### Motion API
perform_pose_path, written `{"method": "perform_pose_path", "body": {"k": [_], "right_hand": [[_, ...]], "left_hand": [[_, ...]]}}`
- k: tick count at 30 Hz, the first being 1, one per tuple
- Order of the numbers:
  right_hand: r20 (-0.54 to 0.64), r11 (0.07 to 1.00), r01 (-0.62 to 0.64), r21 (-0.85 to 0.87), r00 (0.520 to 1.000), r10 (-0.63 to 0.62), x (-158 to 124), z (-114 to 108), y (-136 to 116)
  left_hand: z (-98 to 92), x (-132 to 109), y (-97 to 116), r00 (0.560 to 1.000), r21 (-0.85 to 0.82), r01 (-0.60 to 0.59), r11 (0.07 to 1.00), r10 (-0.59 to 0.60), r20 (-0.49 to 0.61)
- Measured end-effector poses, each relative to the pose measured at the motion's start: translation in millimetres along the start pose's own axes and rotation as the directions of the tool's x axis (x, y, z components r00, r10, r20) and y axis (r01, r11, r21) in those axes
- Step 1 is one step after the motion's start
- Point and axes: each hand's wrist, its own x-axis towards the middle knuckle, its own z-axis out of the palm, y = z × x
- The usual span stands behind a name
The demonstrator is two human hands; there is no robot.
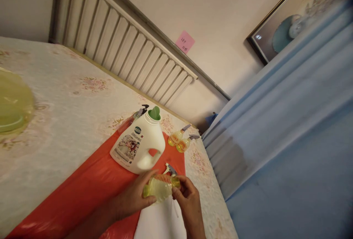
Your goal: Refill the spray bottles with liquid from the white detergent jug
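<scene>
Both hands hold a clear yellowish plastic bottle (160, 188), tilted onto its side. My left hand (135, 195) wraps round its base end on the left. At the right end, the fingers of my right hand (189, 198) pinch the threaded neck, which carries no spray head. Just behind the bottle lies a grey and white trigger spray head (170, 169). A large white detergent jug (140, 145) stands close beyond my left hand, with a green spout in its mouth and a printed label on its side.
Two small yellow spray bottles (176, 137) stand behind the jug on a red cloth (91, 172), and another sprayer with a black head (143, 109) is partly hidden. A yellow translucent basin (16, 99) sits at left. A blue curtain (289, 150) hangs at right; a radiator (124, 44) lines the wall.
</scene>
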Motion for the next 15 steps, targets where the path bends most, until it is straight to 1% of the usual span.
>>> {"method": "perform_pose_path", "body": {"k": [6,12,15], "right_hand": [[0.033,0.999,0.022,-0.037,0.999,-0.021,-3.1,5.9,7.5],[0.015,0.983,0.067,-0.173,0.998,-0.065,-6.6,16.2,1.2],[0.011,0.977,0.075,-0.2,0.997,-0.074,-7.8,20.5,-1.0]], "left_hand": [[-1.0,-1.0,-0.7,0.999,0.125,-0.022,0.992,0.019,0.026],[0.9,0.9,-6.8,1.0,0.13,-0.018,0.991,0.017,0.01],[2.3,1.5,-10.6,0.999,0.145,-0.042,0.988,0.043,-0.006]]}}
